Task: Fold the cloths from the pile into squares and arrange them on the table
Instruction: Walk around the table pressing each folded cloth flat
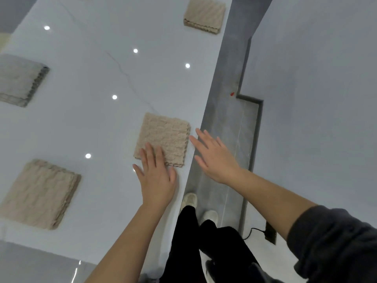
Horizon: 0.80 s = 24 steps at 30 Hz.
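Middle cloth (165,135) lies square under flat fingers

Well left of the fingers, a grey cloth (20,80) and a beige cloth (38,193) lie on the table (91,119). The left hand (158,180) rests straight fingers on the middle cloth's near corner. The right hand (216,158), fingers spread, empty, hovers beside its right edge.

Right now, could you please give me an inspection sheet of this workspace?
Surface: glossy white table, ceiling lights reflected in it.
Job's things: four folded cloths, set apart: near beige cloth, far beige cloth, grey cloth, left beige cloth; pile not in view.
Clutter: nothing seen.
Hands: left hand, fingers flat on near beige cloth; right hand open beside it, contact unclear.
Cables: black cable on floor by wall.
Surroundings: grey floor, red speck, white wall.
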Tool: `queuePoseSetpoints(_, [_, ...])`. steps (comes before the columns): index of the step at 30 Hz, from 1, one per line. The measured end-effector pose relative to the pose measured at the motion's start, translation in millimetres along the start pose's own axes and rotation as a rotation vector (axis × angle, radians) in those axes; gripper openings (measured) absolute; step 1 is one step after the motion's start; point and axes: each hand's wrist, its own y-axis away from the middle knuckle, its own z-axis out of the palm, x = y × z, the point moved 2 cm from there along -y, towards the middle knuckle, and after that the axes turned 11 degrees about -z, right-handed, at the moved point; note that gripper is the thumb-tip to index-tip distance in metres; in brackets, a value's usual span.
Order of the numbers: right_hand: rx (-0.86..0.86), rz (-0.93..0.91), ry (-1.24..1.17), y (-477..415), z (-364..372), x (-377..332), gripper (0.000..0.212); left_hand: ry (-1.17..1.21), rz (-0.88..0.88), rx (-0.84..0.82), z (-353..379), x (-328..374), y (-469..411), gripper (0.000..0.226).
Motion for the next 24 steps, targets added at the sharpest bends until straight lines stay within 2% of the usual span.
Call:
queuePoseSetpoints(6, [0.003,-0.121,-0.019,-53,-13,17,0.059,0.134,-0.106,0.082,9,9,-11,0.067])
queuePoseSetpoints(13, [-0.102,-0.395,-0.025,-108,-15,25,0.062,0.229,-0.238,0.201,22,20,-31,0.068])
queuePoseSetpoints(18, [-0.119,-0.594,0.032,-135,-9,39,0.055,0.201,-0.31,0.28,34,33,-42,0.066])
queuePoseSetpoints(24, [-0.101,-0.654,0.074,-146,-14,65,0.053,0.179,-0.313,0.287,39,53,-56,0.065])
